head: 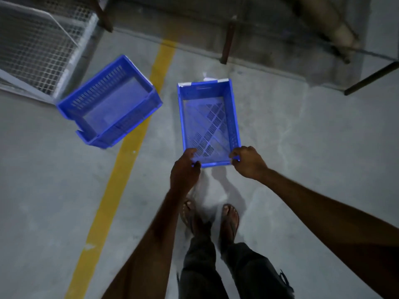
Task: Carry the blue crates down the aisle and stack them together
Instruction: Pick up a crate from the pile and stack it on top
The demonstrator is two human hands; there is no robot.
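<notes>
A person in sandals (230, 221) stands on a concrete floor (302, 147) and grips the near end of an empty blue crate (208, 124) with both hands, the left hand (185, 167) curled round the near left corner and the right hand (248, 161) curled over the near right corner of the rim. A second crate (110, 102), turned at an angle, lies apart to the left, straddling a yellow line (121, 175) and near a wire-mesh cage (38, 44). Whether the held crate touches the floor cannot be told.
</notes>
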